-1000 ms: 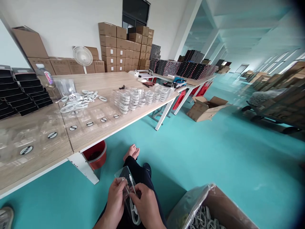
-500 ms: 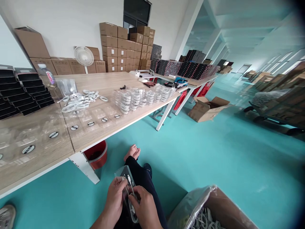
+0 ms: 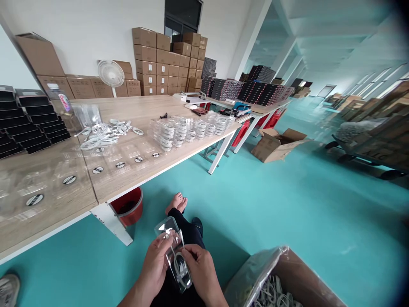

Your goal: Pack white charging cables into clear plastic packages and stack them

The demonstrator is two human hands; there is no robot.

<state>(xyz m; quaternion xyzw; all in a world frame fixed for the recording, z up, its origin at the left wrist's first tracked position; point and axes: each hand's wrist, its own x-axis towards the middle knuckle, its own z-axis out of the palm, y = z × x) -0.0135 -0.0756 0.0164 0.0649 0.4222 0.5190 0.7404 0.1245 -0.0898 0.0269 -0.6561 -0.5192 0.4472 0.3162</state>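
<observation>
Low in the picture, over my lap, my left hand (image 3: 155, 263) grips the left side of a clear plastic blister tray (image 3: 166, 227). A coiled white cable (image 3: 181, 266) lies in that tray. My right hand (image 3: 202, 271) pinches the cable where its end runs up the tray. Both hands are closed round these two things. My dark trouser leg and bare foot (image 3: 177, 203) stretch out over the teal floor beyond them.
A long wooden table (image 3: 140, 111) on the left carries empty clear trays, loose white cables (image 3: 102, 135), stacked filled trays (image 3: 188, 128) and black boxes (image 3: 28, 119). A red bucket (image 3: 129, 207) stands under it. A bag-lined carton of cables (image 3: 281, 283) sits at my right. Another shoe (image 3: 8, 290) shows at far left.
The tray has tipped up so its face shows more. The cable coil now sits lower in it, and my right hand has shifted slightly right and down along the cable.
</observation>
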